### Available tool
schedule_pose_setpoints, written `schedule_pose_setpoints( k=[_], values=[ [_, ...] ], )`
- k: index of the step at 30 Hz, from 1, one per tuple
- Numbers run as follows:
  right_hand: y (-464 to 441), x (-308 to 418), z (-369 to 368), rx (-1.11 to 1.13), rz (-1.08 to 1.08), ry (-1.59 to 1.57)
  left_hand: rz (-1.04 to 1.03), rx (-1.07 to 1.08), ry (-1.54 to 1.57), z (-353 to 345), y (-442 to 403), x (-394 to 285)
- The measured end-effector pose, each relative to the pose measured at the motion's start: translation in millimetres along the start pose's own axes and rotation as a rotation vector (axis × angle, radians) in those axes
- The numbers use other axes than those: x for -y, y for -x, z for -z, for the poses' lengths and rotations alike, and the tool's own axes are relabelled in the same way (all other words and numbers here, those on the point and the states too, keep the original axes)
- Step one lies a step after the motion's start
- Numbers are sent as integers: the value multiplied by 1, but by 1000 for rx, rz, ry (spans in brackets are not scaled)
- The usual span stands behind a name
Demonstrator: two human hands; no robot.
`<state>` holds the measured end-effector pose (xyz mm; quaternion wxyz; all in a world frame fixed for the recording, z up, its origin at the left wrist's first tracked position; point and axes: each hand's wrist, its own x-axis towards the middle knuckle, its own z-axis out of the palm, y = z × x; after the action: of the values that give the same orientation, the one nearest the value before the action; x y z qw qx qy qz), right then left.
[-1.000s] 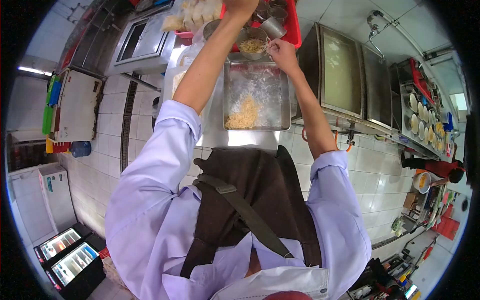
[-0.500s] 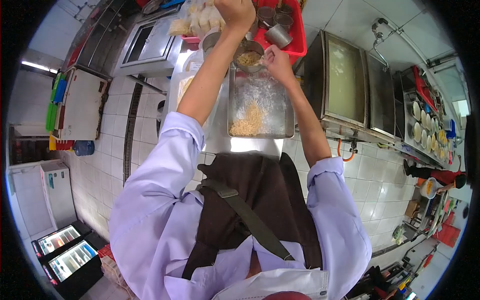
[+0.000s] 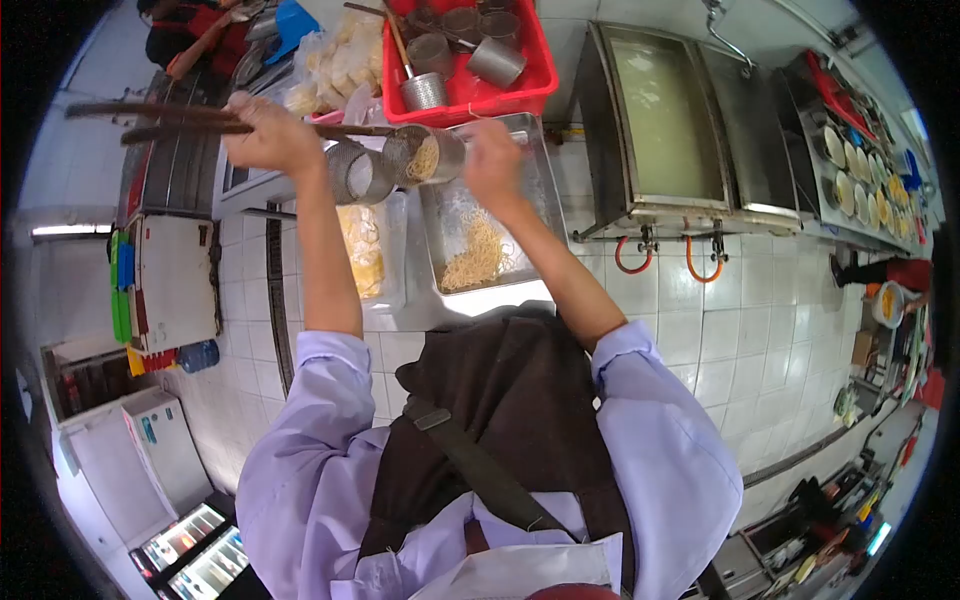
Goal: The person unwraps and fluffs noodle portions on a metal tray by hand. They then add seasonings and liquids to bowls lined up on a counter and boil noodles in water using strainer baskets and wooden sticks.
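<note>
My left hand (image 3: 268,135) is closed around the long brown handles of two noodle strainers. Their ends stick out to the left, past my wrist. Pale noodles show inside the right-hand strainer basket (image 3: 448,158); beside it hangs the other basket (image 3: 359,174), its contents unclear. Close to the right-hand basket's rim is my right hand (image 3: 494,160), its fingers smeared by motion, so I cannot tell whether they hold anything. Below both hands lies a metal tray (image 3: 552,200) with a heap of loose noodles (image 3: 474,252) on its near left part.
A red bin (image 3: 512,106) with several strainers stands behind the tray. Bagged noodles (image 3: 335,62) lie at its left. A plastic container (image 3: 395,270) sits left of the tray. To the right is a steel tank of cloudy liquid (image 3: 665,120). Co-workers (image 3: 205,40) appear far left and far right.
The strainers have lifted and shifted left of the tray, and their handles now point left. My left hand has moved left and down. The view has also shifted, showing more of the far left.
</note>
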<state>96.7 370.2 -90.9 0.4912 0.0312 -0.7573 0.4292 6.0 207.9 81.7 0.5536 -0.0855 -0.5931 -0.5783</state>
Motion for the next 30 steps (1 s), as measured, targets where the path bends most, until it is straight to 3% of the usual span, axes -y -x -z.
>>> schedule_pose_setpoints(
  k=[2, 3, 5, 9, 11, 15, 17, 19, 21, 23, 25, 27, 29, 30],
  values=[
    [29, -56, -17, 82, -598, -70, 159, 55, 255, 16, -8, -14],
    [35, -70, -28, 89, -604, -79, 155, 55, 244, 22, -9, -14],
    [32, -96, -49, 155, -848, 169, 86, 42, 148, 26, -13, -14],
    [29, -124, -91, 140, -871, 246, 196, 43, 184, 24, -11, -23],
    [36, -135, -103, 116, -872, 97, 161, 21, 148, 21, -10, -20],
    [23, -120, -86, 156, -779, -121, 41, 37, 27, 16, -8, 4],
    [-22, -72, -50, 353, -578, -84, -72, 47, 5, 8, -1, 6],
    [-65, -30, -28, 521, -206, -22, -62, 110, 19, 2, 8, 20],
    [-94, 0, -18, 765, 39, -22, -135, 95, -225, -6, 17, 17],
    [-105, 18, -21, 964, 166, 90, -94, 150, -8, -18, 24, 0],
    [-94, 26, -30, 989, 210, 234, -94, 129, -14, -24, 24, -13],
    [-74, 24, -37, 965, 380, 580, -47, 177, -29, -22, 23, -19],
    [-80, 55, -19, 949, 430, 633, -60, 159, 18, -23, 19, -25],
    [-83, 66, -9, 862, 487, 487, -49, 132, 41, -23, 18, -24]
  ],
)
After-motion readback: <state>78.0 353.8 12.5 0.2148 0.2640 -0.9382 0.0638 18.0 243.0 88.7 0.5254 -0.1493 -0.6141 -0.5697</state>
